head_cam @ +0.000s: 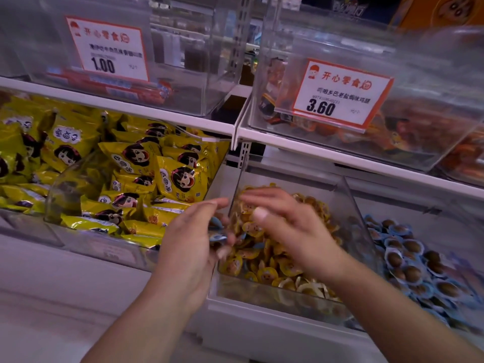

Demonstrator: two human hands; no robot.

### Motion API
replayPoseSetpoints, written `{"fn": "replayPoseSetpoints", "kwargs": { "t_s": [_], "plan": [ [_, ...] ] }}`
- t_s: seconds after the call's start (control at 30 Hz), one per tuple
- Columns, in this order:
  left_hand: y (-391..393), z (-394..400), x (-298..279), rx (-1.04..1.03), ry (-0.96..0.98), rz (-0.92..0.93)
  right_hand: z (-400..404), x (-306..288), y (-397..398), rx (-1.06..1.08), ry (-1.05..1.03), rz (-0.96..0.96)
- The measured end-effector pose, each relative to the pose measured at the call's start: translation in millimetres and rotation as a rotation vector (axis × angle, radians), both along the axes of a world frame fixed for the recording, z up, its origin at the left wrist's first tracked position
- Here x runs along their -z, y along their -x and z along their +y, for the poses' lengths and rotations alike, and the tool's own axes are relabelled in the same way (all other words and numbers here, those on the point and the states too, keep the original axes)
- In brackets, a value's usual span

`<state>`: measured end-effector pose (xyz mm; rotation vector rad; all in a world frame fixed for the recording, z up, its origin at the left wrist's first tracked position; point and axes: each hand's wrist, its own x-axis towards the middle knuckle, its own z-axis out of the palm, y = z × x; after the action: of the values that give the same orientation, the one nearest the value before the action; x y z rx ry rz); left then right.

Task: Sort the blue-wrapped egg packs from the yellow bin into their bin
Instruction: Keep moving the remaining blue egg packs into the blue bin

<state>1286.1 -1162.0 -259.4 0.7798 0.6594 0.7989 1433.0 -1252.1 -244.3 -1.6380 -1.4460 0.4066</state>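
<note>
Both hands work at the clear bin of yellow-wrapped egg packs [264,268], which sits on the lower shelf between the bin of yellow snack bags [125,179] to its left and the bin of blue-wrapped egg packs [408,260] to its right. The left hand [188,247] is at the yellow bin's left wall, its grip curled round a few blue-wrapped packs [217,233] already picked out; the right hand [282,221] hovers over the yellow heap with its grip wide, fingers spread and holding nothing that can be seen, though it is blurred.

To do this step well, I judge the right hand should rake the top layer aside with flat fingers so that buried blue edges show; it should pinch each stray by its rim, pass it to the left-hand stack or carry it straight over the right wall; the handful should go across before it grows loose enough to spill.

Writing: the upper-shelf price tag on the left [110,48] reads 开心零食 and 1.00, its product line too blurred to read; the tag on the right [340,93] reads 开心零食, 乡巴老盐焗味鸡腿 and 3.60; the snack-bag lettering is unreadable.
</note>
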Motion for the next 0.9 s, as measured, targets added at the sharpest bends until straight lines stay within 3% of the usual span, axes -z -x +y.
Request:
{"fn": "replayPoseSetpoints", "kwargs": {
  "t_s": [0.07, 0.1, 0.17, 0.23, 0.57, 0.9],
  "plan": [
    [6.2, 5.1, -0.6, 0.007, 0.03, -0.016, 11.7, 13.4, -17.5, 0.108, 0.055, 0.188],
    [7.9, 6.3, -0.2, 0.022, 0.032, -0.019, 20.7, 23.6, -23.3, 0.116, 0.189, 0.079],
    [8.2, 6.2, 0.6, 0.045, 0.013, 0.011, 38.0, 50.7, -28.5, 0.004, 0.47, -0.345],
    [5.9, 6.2, 2.4, 0.043, -0.003, 0.053, 49.8, 75.7, -29.5, -0.093, 0.598, -0.638],
    [7.1, 14.3, 5.4, -0.004, -0.021, 0.108, 61.3, 90.1, -31.3, -0.097, 0.828, -0.934],
    [8.8, 13.7, 3.8, -0.02, -0.039, 0.12, 61.4, 96.9, -37.5, -0.182, 0.522, -0.997]
  ]
}}
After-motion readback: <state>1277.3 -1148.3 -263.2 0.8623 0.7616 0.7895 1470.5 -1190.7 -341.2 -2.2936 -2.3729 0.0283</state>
